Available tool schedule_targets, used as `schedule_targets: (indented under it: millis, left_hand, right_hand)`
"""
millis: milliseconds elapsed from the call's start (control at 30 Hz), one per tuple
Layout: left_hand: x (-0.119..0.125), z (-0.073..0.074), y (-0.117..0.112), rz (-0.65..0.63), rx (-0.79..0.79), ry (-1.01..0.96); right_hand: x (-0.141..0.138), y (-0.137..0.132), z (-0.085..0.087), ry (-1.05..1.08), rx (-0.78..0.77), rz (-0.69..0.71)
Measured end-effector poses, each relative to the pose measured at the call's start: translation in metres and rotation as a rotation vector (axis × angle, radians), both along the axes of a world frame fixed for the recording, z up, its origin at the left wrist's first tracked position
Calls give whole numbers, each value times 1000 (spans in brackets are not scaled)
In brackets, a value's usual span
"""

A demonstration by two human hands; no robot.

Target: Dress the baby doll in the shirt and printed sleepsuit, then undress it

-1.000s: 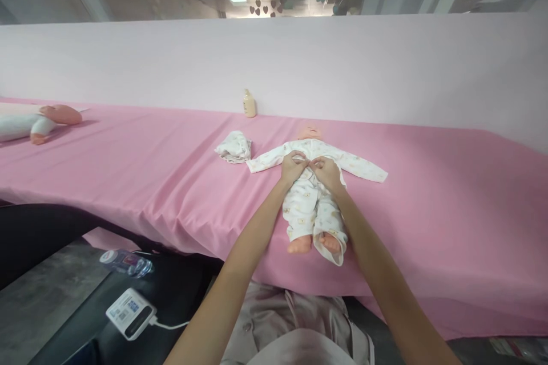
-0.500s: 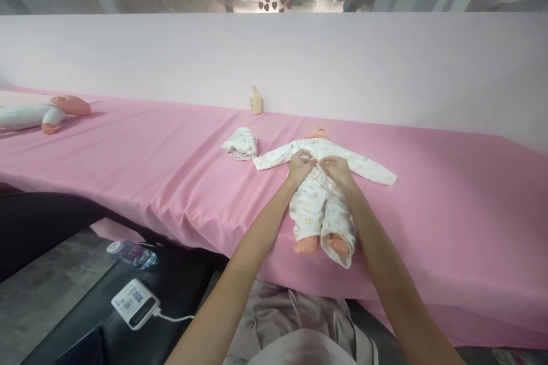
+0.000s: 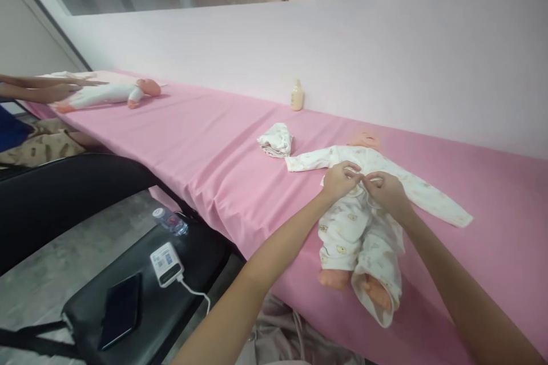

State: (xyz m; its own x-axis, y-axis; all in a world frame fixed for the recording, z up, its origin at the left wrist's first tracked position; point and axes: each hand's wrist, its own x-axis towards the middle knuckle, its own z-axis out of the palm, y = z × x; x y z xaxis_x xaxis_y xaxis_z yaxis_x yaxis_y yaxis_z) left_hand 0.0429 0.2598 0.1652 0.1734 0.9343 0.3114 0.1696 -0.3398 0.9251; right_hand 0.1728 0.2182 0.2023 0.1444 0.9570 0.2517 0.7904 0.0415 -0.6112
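A baby doll (image 3: 365,140) lies on its back on the pink-covered table, its feet toward me. It wears a white printed baby garment (image 3: 436,198) with both long sleeves spread wide; one foot (image 3: 334,278) pokes out of a leg opening. Over the doll's belly, my left hand (image 3: 341,180) pinches the cloth at the middle of the front. My right hand (image 3: 389,193) pinches the same spot from the other side, fingertips nearly meeting the left ones. Whatever fastening may lie between the fingertips is too small to make out.
Left of the doll lies a folded white cloth (image 3: 276,140), with a cream pump bottle (image 3: 297,97) by the wall. A black chair (image 3: 192,251) holds a phone (image 3: 121,311), a white device (image 3: 166,265) and a water bottle (image 3: 170,221). Another person's hands (image 3: 60,91) touch a second doll (image 3: 111,94).
My view has swung left, bringing the other person and the phone into sight. Both my hands stay at the garment's front, the fingertips now closer together.
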Motion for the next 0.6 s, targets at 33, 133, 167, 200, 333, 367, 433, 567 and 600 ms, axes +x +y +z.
schedule_targets:
  millis: [33, 133, 167, 200, 333, 367, 433, 567, 600]
  left_hand:
    - [0, 0, 0, -6, -10, -6]
    - [1, 0, 0, -22, -47, -52]
    - [1, 0, 0, -25, -62, -75]
    - [2, 0, -1, -28, -78, -100]
    - [2, 3, -1, -25, -107, -170]
    - [2, 3, -1, -27, -104, -174]
    - [1, 4, 1, -39, -99, -175]
    - [0, 4, 3, -59, -99, -190]
    - [0, 3, 4, -65, -95, -202]
  right_hand:
    - [-1, -1, 3, -24, -15, 5]
    - [-5, -1, 8, -186, 11, 22]
    - [-7, 0, 9, -268, 36, 23]
    - [-8, 1, 9, -354, 62, 17]
    - [-11, 5, 11, -456, 71, -4]
    - [-11, 6, 13, -369, 27, 2]
    - [-8, 7, 16, -94, -119, 21]
    - [-4, 4, 20, 391, -261, 42]
    - [-4, 3, 20, 472, -251, 49]
